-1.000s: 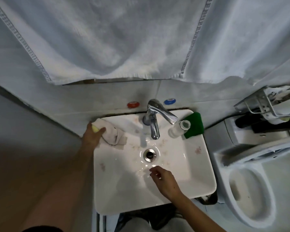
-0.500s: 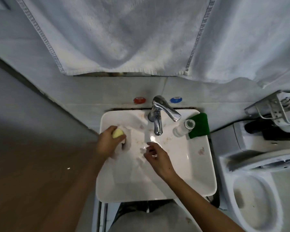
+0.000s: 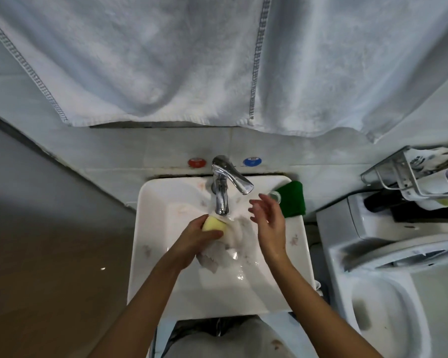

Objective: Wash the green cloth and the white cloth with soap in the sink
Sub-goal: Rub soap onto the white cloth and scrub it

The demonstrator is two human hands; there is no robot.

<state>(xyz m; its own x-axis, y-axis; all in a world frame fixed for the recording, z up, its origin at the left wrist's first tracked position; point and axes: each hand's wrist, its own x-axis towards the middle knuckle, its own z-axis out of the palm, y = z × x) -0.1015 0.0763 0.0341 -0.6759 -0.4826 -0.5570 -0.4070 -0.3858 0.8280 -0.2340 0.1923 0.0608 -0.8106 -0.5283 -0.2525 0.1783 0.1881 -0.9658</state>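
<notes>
White cloth (image 3: 224, 250) lies wet and crumpled in the bowl of the sink (image 3: 171, 288), just below the faucet (image 3: 221, 196), with part of it under the left hand (image 3: 194, 239). That hand grips a pale yellow bar of soap (image 3: 213, 224) and holds it against the cloth's upper edge, right by the spout. The right hand (image 3: 268, 219) hovers above the basin with fingers spread and relaxed, holding nothing, near a small clear bottle (image 3: 274, 196) that stands at the sink's back right corner. The green cloth (image 3: 292, 198) sits folded on that same corner, touching or just beside the bottle, and looks dry and untouched, so only 1 of the 2 cloths seems to be in work. The likeliest trouble is the soap: wet and rounded, it could squirt out of the grip if pressed hard and skid across the basin or over the front rim. The open hand, if it reaches toward the faucet handle or the green cloth, could knock the bottle into the bowl. Whether water is running cannot be told for certain; the basin does glisten. A loose fold of cloth could also settle over the drain, which is hidden here, and let water pool. Large pale towels (image 3: 166, 60) hang above, and a toilet (image 3: 383, 293) stands close on the right, where splashes might land.
</notes>
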